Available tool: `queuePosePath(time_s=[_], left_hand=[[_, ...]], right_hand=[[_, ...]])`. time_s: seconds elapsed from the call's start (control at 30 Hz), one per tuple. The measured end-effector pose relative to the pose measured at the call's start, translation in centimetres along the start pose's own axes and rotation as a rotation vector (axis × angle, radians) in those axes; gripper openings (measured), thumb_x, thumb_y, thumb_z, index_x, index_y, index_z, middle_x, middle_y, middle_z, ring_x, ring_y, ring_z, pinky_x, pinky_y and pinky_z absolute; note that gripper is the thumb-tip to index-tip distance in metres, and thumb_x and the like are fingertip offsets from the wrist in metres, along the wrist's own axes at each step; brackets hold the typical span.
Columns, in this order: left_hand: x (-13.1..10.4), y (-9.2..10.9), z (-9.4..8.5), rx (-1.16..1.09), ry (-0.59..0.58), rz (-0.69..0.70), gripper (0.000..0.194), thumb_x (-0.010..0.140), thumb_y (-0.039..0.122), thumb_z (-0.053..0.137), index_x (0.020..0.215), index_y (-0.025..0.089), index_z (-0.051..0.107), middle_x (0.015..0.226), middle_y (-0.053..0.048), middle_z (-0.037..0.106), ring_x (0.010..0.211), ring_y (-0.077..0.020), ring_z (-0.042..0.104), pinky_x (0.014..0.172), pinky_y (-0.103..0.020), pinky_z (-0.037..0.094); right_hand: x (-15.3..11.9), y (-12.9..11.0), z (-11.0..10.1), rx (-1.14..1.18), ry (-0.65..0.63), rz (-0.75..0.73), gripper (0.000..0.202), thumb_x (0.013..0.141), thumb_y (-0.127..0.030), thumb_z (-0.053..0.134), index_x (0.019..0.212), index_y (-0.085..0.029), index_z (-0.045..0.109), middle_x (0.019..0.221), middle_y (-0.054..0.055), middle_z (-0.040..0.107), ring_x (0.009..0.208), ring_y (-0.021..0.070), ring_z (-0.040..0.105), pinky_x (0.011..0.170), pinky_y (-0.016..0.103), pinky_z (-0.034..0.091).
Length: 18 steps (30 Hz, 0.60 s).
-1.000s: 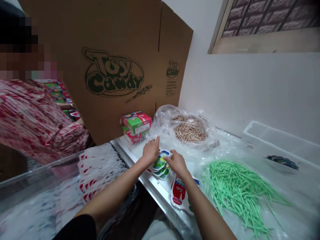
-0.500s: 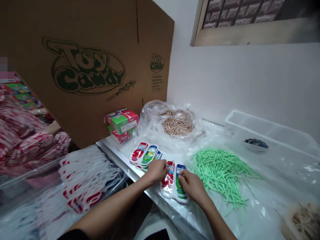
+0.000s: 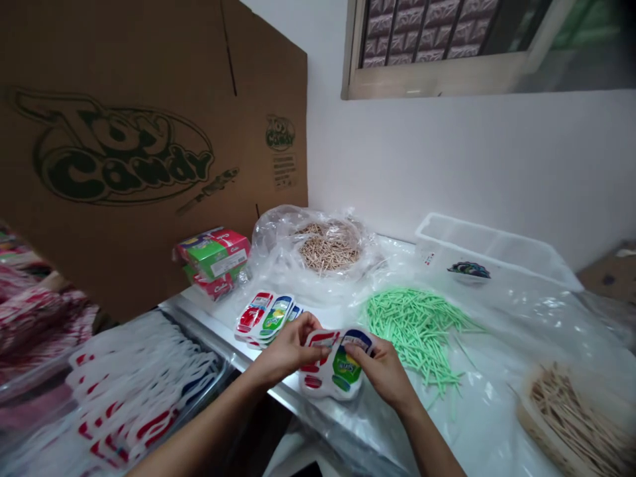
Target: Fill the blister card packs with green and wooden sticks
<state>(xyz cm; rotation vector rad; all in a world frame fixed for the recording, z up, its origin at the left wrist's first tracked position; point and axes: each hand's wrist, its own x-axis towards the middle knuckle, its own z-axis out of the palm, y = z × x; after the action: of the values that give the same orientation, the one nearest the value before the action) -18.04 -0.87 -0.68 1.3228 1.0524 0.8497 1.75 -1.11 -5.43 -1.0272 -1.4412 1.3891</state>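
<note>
Between my two hands is a flat candy packet [image 3: 326, 383] printed with a red bottle and a green and blue bottle. My left hand [image 3: 288, 351] pinches its red side, thumb on the front. The green and blue side is gripped by my right hand [image 3: 388, 371], also with the thumb on top. The packet is tilted up a little over the table's front edge. Just behind my left hand lies a stack of like packets [image 3: 263, 319]. A loose pile of light green sticks [image 3: 416, 331] lies beyond my right hand.
A clear bag of tan sticks [image 3: 330, 255] sits at the back, beside shrink-wrapped candy boxes [image 3: 216, 258] and a tall cardboard carton [image 3: 149, 245]. Rightward are a clear plastic bin [image 3: 501, 252] and a tub of tan sticks [image 3: 571, 414]. A tray of packets [image 3: 144, 384] stands left, near a person's patterned clothing [image 3: 47, 324].
My hands have lifted and tilted the packet off the table. My left hand has shifted from its top edge to a thumb-and-finger hold on the red side. The view has turned right.
</note>
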Motion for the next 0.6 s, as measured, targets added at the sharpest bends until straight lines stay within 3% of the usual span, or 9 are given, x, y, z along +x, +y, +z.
queuePosePath(time_s=[0.13, 0.3, 0.4, 0.47, 0.53, 0.6], left_hand=[[1.4, -0.8, 3.3, -0.197, -0.152, -0.124, 0.042, 0.060, 0.039, 0.077, 0.088, 0.012, 0.062, 0.073, -0.003, 0.065, 0.072, -0.0179, 0.062, 0.071, -0.030, 0.048], [2.6, -2.5, 7.2, -0.251, -0.097, -0.204, 0.040, 0.061, 0.048, 0.072, 0.076, 0.012, 0.065, 0.063, -0.003, 0.064, 0.063, -0.0182, 0.061, 0.064, -0.030, 0.049], [3.0, -2.7, 8.6, -0.235, -0.136, -0.196, 0.037, 0.065, 0.048, 0.069, 0.074, 0.012, 0.064, 0.064, -0.002, 0.063, 0.063, -0.0164, 0.060, 0.061, -0.027, 0.047], [3.2, -2.5, 9.6, -0.175, -0.167, -0.174, 0.034, 0.069, 0.046, 0.066, 0.070, 0.013, 0.062, 0.062, -0.001, 0.061, 0.060, -0.0138, 0.057, 0.060, -0.025, 0.046], [3.6, -2.6, 11.1, -0.068, -0.229, -0.141, 0.028, 0.068, 0.041, 0.067, 0.072, 0.014, 0.061, 0.062, 0.001, 0.059, 0.058, -0.0117, 0.054, 0.058, -0.023, 0.044], [4.2, -3.2, 13.2, 0.048, -0.364, -0.123, 0.027, 0.063, 0.035, 0.071, 0.079, 0.016, 0.061, 0.064, 0.002, 0.060, 0.058, -0.0113, 0.053, 0.055, -0.021, 0.043]], right_hand=[[-1.6, -0.7, -1.4, 0.032, -0.046, -0.006, 0.029, 0.078, -0.044, 0.060, 0.088, -0.018, 0.066, 0.083, 0.001, 0.068, 0.077, 0.0177, 0.062, 0.071, 0.028, 0.049], [-4.1, -0.5, -3.8, -0.157, -0.019, 0.052, 0.030, 0.080, -0.045, 0.055, 0.082, -0.017, 0.065, 0.077, -0.001, 0.067, 0.072, 0.0163, 0.060, 0.067, 0.026, 0.047], [-5.8, -1.3, -7.3, -0.453, -0.104, 0.016, 0.026, 0.085, -0.039, 0.048, 0.080, -0.019, 0.064, 0.075, -0.001, 0.065, 0.072, 0.0155, 0.058, 0.064, 0.024, 0.045], [-6.7, -2.0, -10.6, -0.711, -0.050, 0.019, 0.022, 0.088, -0.030, 0.042, 0.085, -0.021, 0.062, 0.077, -0.001, 0.063, 0.071, 0.0148, 0.056, 0.064, 0.024, 0.043], [-7.3, -2.2, -13.7, -1.060, 0.035, 0.030, 0.022, 0.083, -0.018, 0.042, 0.099, -0.022, 0.057, 0.089, 0.002, 0.061, 0.080, 0.0164, 0.056, 0.069, 0.026, 0.041], [-7.5, -1.8, -15.7, -1.371, -0.008, 0.068, 0.028, 0.076, -0.009, 0.042, 0.098, -0.020, 0.054, 0.094, 0.005, 0.058, 0.087, 0.0185, 0.054, 0.070, 0.027, 0.039]])
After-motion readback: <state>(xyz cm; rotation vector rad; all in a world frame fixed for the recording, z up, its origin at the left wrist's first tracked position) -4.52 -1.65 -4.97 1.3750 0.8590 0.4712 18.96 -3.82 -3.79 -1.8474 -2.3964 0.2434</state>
